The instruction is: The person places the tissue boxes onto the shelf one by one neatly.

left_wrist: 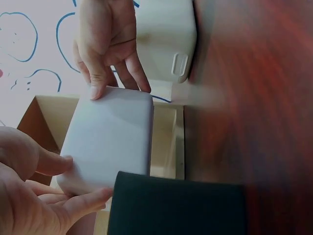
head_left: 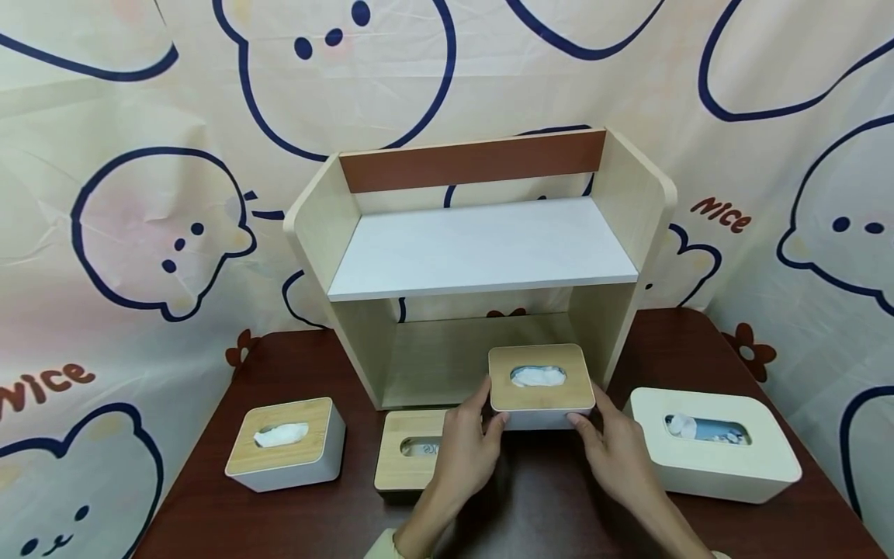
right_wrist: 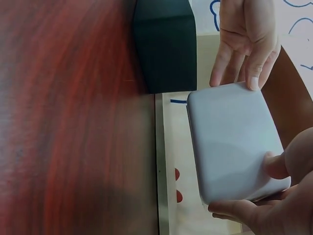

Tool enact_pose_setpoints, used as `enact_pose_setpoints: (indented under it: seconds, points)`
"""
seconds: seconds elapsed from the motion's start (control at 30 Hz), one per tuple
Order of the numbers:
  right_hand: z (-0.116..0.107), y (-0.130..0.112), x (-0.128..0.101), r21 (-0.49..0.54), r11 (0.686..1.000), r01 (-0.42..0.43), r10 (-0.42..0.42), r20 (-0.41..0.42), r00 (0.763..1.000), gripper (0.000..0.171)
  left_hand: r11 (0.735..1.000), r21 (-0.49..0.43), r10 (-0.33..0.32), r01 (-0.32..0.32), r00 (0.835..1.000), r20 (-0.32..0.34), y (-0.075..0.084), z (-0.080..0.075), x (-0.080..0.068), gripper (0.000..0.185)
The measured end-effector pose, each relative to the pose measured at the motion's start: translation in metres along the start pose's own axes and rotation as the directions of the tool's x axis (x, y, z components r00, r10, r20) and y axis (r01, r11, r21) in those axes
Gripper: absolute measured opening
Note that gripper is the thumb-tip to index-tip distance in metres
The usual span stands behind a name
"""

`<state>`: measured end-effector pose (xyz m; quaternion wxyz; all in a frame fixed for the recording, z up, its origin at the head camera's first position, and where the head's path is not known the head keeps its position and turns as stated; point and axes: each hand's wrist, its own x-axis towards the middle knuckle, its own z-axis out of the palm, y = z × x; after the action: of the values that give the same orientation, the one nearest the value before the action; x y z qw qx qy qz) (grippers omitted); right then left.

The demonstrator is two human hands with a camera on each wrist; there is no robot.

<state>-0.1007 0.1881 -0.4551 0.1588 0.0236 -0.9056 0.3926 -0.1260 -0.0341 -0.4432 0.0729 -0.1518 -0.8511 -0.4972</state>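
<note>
Both hands were on the small tissue box (head_left: 541, 386): left hand (head_left: 464, 450) pinching its left end, right hand (head_left: 615, 458) pinching the right end, fingers curled round the lower edges. Wrist views showed the box (left_wrist: 110, 142) lifted clear of the table, held in the air just in front of the shelf's lower opening, its grey bottom (right_wrist: 234, 142) facing those cameras.

Biggest thing around was the wooden shelf (head_left: 482, 256) at the back of the table (head_left: 705, 341), white upper board with nothing on it, open bay below. Then the long cream box (head_left: 712, 446) off to the right, near the right hand. Then the wood-lidded grey box (head_left: 286, 446) on the left, well apart. Smallest, the dark box (head_left: 412, 458) with a wood lid, sitting just beside the left hand and partly hidden by it.

My guess on handling: light, stiff plastic shell, smooth sides so a bit slippery. The wood lid might be loose, so gripping the two short ends low on the body looked smarter than grabbing the top. The shelf's right side panel and the dark box looked like the things to bump.
</note>
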Motion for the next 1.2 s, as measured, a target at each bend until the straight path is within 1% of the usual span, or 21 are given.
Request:
enact_pose_setpoints:
  seconds: [0.23,0.33,0.5,0.57,0.73,0.87,1.0,1.07,1.2]
  points:
    - [0.003,-0.001,0.015,0.043,0.998,-0.043,0.043,0.002,0.999,0.06,1.0,0.021,-0.014,0.013,0.999,0.034,0.004,-0.003,0.019,0.06]
    - [0.006,0.001,0.021,0.062,0.996,-0.057,0.057,0.001,0.998,0.06,0.999,0.032,-0.014,0.013,0.999,0.035,0.004,-0.003,0.028,0.058]
    - [0.011,0.005,0.031,0.066,0.995,-0.077,0.078,-0.012,0.997,0.059,0.997,0.055,-0.053,0.051,0.998,0.035,0.002,-0.002,0.04,0.056]
    - [0.013,0.007,0.034,0.06,0.994,-0.087,0.088,-0.017,0.996,0.059,0.996,0.047,-0.075,0.073,0.996,0.039,0.0,-0.001,0.043,0.056]
    - [0.016,0.009,0.041,0.049,0.991,-0.128,0.129,-0.025,0.991,0.059,0.994,-0.006,-0.105,0.105,0.994,0.041,-0.004,0.003,0.05,0.058]
    - [0.019,0.011,0.046,0.072,0.985,-0.158,0.16,-0.029,0.987,0.058,0.993,-0.046,-0.11,0.112,0.993,0.038,-0.007,0.007,0.053,0.058]
    - [0.023,0.014,0.049,0.09,0.98,-0.177,0.181,-0.044,0.982,0.057,0.986,-0.088,-0.139,0.142,0.989,0.046,-0.009,0.011,0.057,0.058]
    - [0.025,0.016,0.05,0.095,0.979,-0.182,0.188,-0.057,0.981,0.056,0.984,-0.09,-0.148,0.151,0.988,0.041,-0.01,0.013,0.059,0.058]
    - [0.028,0.019,0.051,0.108,0.977,-0.185,0.193,-0.078,0.978,0.055,0.987,-0.073,-0.14,0.141,0.99,0.017,-0.012,0.018,0.062,0.056]
